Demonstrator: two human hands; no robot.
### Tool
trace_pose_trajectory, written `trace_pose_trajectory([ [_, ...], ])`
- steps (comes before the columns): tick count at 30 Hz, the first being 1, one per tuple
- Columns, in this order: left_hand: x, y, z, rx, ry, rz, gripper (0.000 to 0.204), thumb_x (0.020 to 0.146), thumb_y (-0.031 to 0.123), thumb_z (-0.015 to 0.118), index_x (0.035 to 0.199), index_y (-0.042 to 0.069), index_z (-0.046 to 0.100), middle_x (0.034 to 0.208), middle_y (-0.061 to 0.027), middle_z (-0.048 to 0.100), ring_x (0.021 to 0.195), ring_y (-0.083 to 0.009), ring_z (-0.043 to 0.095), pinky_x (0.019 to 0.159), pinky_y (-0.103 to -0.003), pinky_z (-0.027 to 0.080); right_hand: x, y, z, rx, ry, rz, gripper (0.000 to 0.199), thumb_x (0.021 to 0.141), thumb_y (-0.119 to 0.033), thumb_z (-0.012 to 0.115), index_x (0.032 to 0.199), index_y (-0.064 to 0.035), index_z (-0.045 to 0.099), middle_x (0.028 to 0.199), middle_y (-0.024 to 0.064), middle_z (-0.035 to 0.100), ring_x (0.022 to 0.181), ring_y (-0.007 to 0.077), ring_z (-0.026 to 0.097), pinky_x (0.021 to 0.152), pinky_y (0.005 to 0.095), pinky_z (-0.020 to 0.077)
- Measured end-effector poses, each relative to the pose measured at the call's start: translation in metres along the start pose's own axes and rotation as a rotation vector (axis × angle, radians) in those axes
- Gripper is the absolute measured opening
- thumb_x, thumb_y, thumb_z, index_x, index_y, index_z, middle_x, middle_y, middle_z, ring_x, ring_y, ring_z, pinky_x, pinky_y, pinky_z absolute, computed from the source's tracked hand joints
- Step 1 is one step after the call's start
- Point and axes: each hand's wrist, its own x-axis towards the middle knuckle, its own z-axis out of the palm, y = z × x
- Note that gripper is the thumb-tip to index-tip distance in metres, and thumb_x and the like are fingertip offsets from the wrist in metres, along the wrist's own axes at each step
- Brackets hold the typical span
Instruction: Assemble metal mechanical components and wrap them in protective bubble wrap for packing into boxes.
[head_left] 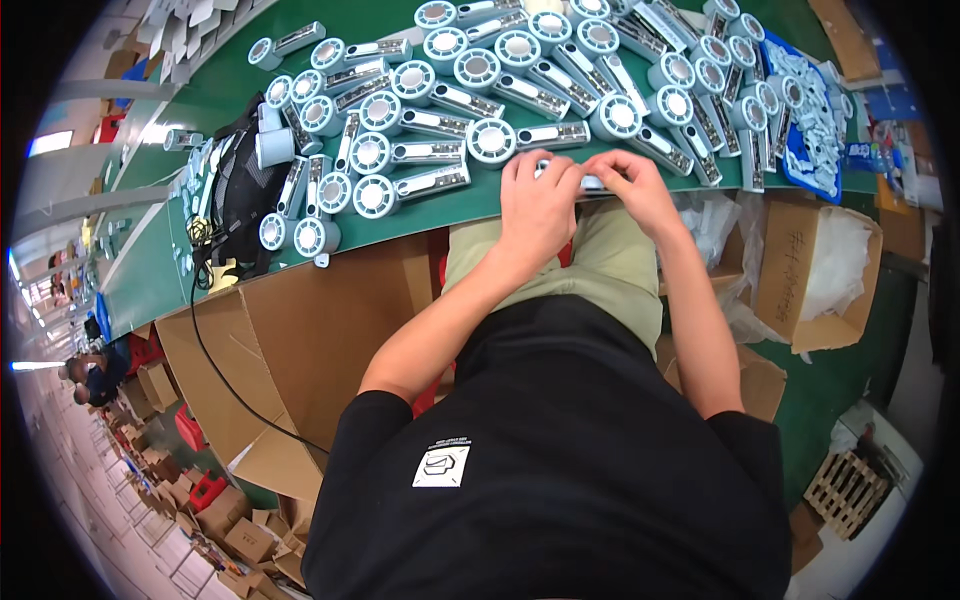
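Note:
At the near edge of the green table (400, 222), my left hand (540, 205) and my right hand (632, 188) are close together. Both have curled fingers around a light-blue handheld device (592, 183), mostly hidden by them; its round head peeks out under my left fingers. Just beyond lie many like it, each with a round slotted head and a slim handle whose open side shows metal and circuit parts. The nearest such device (492, 141) lies past my left fingertips, and another (616, 118) lies beyond my right hand.
A blue tray (835, 190) of small light-blue parts stands at the right. Left lies a black mesh bag (250, 185) with a dark cable hanging over the edge. Cardboard boxes (340, 330) (790, 265) stand below the table. Another person (105, 375) is far left.

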Motion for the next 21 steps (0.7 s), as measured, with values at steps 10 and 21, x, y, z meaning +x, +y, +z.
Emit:
trace_pose_trajectory([
  [10,0.002,-0.002,-0.005,-0.03,-0.067,-0.127,0.008,0.074,0.016,0.059,0.075,0.007,0.058,0.075,-0.0108,0.062,0.071,-0.0297,0.058,0.072,-0.045,0.045,0.009,0.013,0.0,-0.141,-0.125,-0.151,0.008,0.089,-0.005,0.06,0.093,0.0015,0.064,0.094,0.0051,0.065,0.082,0.0135,0.055,0.081,0.0234,0.0445],
  [21,-0.01,-0.026,-0.001,-0.002,0.139,0.17,0.02,0.078,0.016,0.062,0.098,0.011,0.062,0.098,-0.0067,0.057,0.103,-0.0312,0.053,0.089,-0.044,0.045,0.011,0.012,-0.006,-0.022,-0.118,-0.072,0.007,0.089,-0.001,0.059,0.096,-0.0006,0.059,0.097,0.0082,0.063,0.087,0.016,0.056,0.086,0.0262,0.0459],
])
